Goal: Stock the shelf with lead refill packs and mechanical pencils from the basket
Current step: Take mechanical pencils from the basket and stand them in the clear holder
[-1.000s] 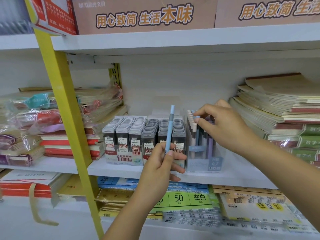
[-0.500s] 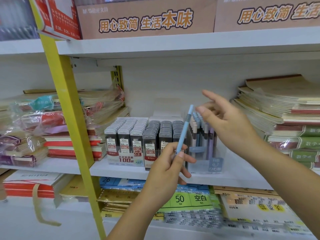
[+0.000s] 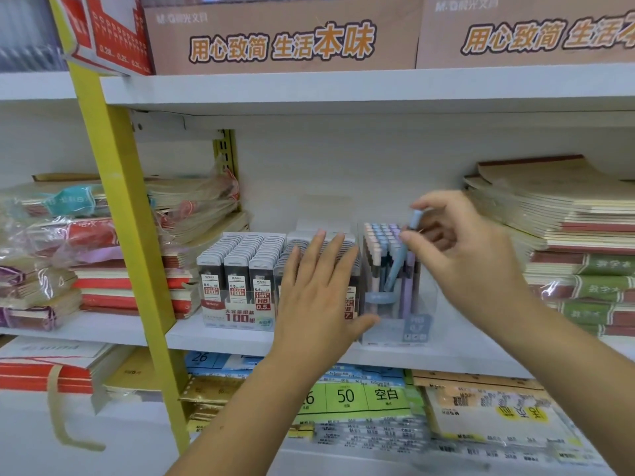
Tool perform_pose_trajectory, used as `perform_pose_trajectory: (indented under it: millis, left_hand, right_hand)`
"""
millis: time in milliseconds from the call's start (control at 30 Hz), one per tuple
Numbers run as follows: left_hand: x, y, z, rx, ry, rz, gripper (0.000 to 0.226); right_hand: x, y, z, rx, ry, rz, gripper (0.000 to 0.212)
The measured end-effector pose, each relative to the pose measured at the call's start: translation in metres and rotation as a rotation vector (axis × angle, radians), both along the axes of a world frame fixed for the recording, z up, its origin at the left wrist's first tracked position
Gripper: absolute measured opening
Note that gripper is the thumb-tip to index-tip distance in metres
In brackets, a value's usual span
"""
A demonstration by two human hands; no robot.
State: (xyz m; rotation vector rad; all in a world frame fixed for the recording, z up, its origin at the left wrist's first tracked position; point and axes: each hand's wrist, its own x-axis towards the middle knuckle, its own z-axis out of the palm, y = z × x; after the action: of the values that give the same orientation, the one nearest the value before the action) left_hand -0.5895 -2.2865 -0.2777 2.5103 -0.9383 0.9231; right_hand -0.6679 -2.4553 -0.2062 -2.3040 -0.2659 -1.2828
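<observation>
On the white middle shelf stand rows of dark lead refill packs in a display box. To their right is a clear box full of upright pastel mechanical pencils. My right hand pinches the top of a light blue mechanical pencil, which leans tilted with its lower end inside the clear box. My left hand is empty with straight fingers, held in front of the right-hand refill packs and hiding them; its thumb lies by the clear box's lower left corner.
A yellow upright post crosses the shelf at left. Wrapped notebook stacks lie left of it, and tan notebooks are piled at right. Brown cartons sit on the shelf above. Label sheets fill the shelf below.
The blue pencil passed from my left hand to my right, which now lowers it tilted into the clear box. My left hand opened and moved up in front of the refill packs.
</observation>
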Motion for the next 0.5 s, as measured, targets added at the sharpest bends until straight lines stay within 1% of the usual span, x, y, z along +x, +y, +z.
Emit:
perform_pose_trajectory:
  millis: [100,200,267,500]
  left_hand:
    - [0.003,-0.001,-0.006,0.006,-0.017,0.019,0.091]
    - [0.006,-0.001,-0.009,-0.027,-0.074,0.02,0.089]
    - [0.007,-0.001,-0.01,-0.035,-0.096,0.03,0.089]
    - [0.009,-0.001,-0.01,-0.035,-0.076,0.015,0.089]
  right_hand:
    - [0.007,0.003,-0.014,-0.061,-0.004,0.01,0.027]
    - [0.011,0.003,-0.022,-0.138,0.048,-0.072,0.027]
    - [0.013,0.002,-0.024,-0.128,0.082,-0.088,0.026]
    - [0.015,0.004,-0.021,-0.011,0.102,-0.011,0.025]
